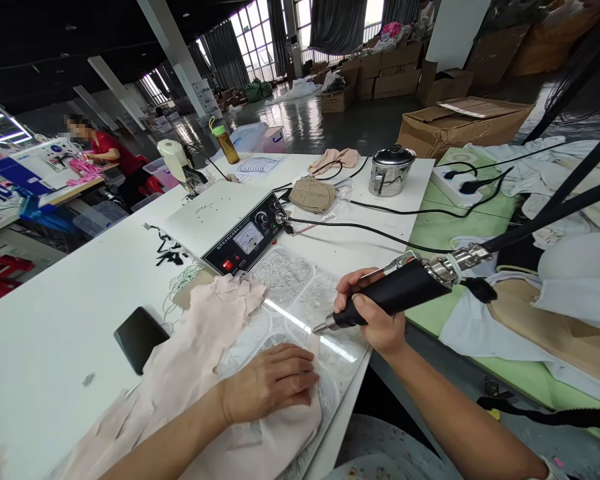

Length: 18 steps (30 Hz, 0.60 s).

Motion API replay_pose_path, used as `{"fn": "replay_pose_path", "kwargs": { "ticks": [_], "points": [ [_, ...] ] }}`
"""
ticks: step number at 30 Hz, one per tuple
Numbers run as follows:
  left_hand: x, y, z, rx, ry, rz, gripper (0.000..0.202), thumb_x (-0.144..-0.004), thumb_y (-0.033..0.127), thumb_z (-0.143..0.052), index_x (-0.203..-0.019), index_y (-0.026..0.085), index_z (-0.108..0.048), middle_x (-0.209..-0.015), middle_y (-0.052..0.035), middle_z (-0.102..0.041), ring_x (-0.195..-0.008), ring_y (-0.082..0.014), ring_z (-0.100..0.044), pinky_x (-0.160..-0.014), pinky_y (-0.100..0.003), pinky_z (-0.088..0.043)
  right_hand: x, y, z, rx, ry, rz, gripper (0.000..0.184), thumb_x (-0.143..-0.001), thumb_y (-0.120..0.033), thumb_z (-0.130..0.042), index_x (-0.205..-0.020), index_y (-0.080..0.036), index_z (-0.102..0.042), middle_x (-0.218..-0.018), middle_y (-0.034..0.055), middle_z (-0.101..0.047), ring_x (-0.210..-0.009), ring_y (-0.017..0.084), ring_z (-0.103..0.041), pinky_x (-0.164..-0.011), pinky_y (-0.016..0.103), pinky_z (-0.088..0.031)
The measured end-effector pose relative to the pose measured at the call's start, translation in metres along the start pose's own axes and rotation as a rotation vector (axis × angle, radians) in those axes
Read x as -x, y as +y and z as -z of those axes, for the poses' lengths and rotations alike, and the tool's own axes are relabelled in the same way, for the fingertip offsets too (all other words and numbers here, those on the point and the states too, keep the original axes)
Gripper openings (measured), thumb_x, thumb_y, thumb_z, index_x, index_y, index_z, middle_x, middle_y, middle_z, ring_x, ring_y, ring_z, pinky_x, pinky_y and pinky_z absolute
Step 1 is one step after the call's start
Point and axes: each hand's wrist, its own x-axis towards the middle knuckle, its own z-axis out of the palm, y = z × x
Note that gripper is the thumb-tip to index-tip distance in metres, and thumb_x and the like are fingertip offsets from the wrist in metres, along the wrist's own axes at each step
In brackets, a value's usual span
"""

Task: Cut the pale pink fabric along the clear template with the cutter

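Note:
My right hand (380, 323) is wrapped round a black corded handpiece (397, 293), whose pointed metal tip reaches down to the left. The tip is at the clear sheet (290, 313), close to the edge of the pale pink fabric (293, 427). Whether it touches cannot be made out. My left hand (273, 383) lies flat on that fabric with its fingers stretched out. More pale pink fabric (195, 353) is bunched to the left of it. Behind them stands a control box (245, 240) with a dial meter, a knob and a red switch, joined to a black cable.
A dark phone (140, 339) and pale green string (183, 283) lie left of the fabric. At the back are a metal pot (391, 173), a bottle (225, 143) and a brown pad (313, 193). A power strip (457, 187) sits right. A co-worker (110, 150) sits at a sewing machine far left.

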Motion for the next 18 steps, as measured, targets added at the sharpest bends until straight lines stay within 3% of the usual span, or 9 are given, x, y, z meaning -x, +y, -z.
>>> {"fn": "replay_pose_path", "kwargs": {
  "ticks": [6, 12, 18],
  "points": [
    [0.0028, -0.0012, -0.003, 0.01, 0.027, -0.005, 0.014, -0.096, 0.025, -0.056, -0.094, 0.012, -0.06, -0.095, -0.009, -0.067, -0.11, -0.02, -0.06, -0.097, -0.033, -0.052, -0.0002, 0.0008, -0.0002, -0.01, -0.006, 0.009, 0.014, -0.083, -0.028, -0.063, -0.093, -0.023, -0.056, -0.084, 0.0004, -0.061, -0.059, 0.013, -0.059, -0.055, 0.034, -0.051],
    [0.0056, -0.0036, -0.0046, -0.044, 0.038, -0.004, 0.02, -0.096, 0.03, -0.055, -0.088, 0.013, -0.062, -0.115, -0.0126, -0.065, -0.122, -0.0221, -0.055, -0.105, -0.037, -0.046, -0.0009, 0.0009, -0.0003, -0.008, -0.008, 0.011, 0.013, -0.083, -0.027, -0.063, -0.093, -0.023, -0.056, -0.083, 0.0005, -0.061, -0.059, 0.014, -0.059, -0.055, 0.034, -0.051],
    [0.0076, -0.0069, -0.0049, -0.069, 0.028, -0.014, 0.021, -0.096, 0.032, -0.055, -0.088, 0.014, -0.063, -0.117, -0.0093, -0.066, -0.127, -0.0213, -0.051, -0.111, -0.036, -0.04, -0.0024, -0.0005, -0.0013, 0.009, -0.002, 0.01, 0.014, -0.082, -0.028, -0.064, -0.092, -0.022, -0.056, -0.081, 0.0004, -0.061, -0.057, 0.014, -0.059, -0.054, 0.034, -0.051]
  ]
}}
